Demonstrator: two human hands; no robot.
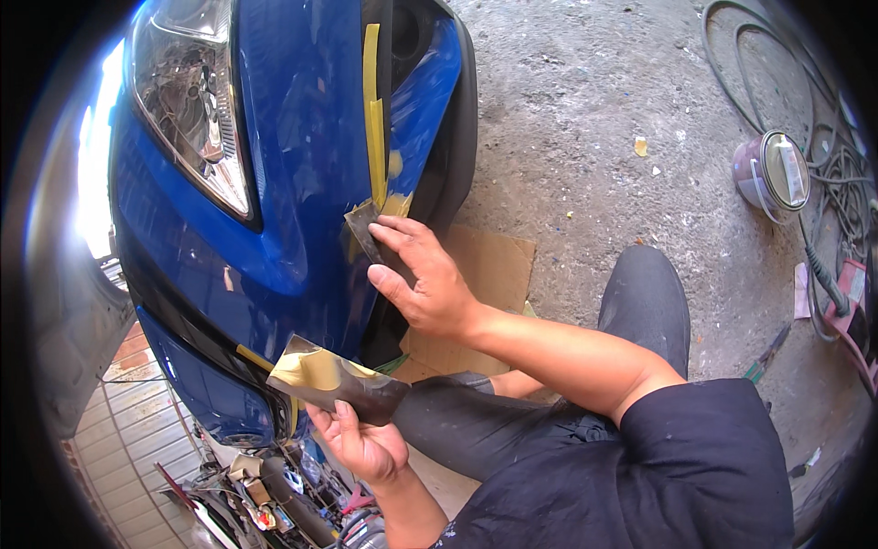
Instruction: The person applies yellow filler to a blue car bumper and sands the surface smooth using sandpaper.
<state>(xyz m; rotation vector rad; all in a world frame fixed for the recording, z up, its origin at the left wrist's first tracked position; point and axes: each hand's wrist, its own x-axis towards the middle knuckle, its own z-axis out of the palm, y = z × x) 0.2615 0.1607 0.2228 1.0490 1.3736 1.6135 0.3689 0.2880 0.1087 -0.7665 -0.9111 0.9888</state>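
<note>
A blue car front bumper [302, 165] fills the left half of the view, with yellow masking tape [376, 146] along a dark trim edge. My right hand [425, 279] presses a small dark flat putty spreader [362, 224] against the bumper beside a yellowish filler patch [397, 205]. Below it, my left hand [361, 444] holds up a dark shiny bent sheet [370, 393], thumb at its lower edge and the other fingers partly hidden. Yellow putty [315, 369] is smeared over the sheet's left end.
A clear headlight [197, 110] sits at the upper left. Cardboard [485, 274] lies under the bumper. To the right are a lidded can [770, 176], coiled hoses [823, 165] and a green-handled tool [766, 355] on rough concrete. Clutter [265, 499] is heaped at the lower left.
</note>
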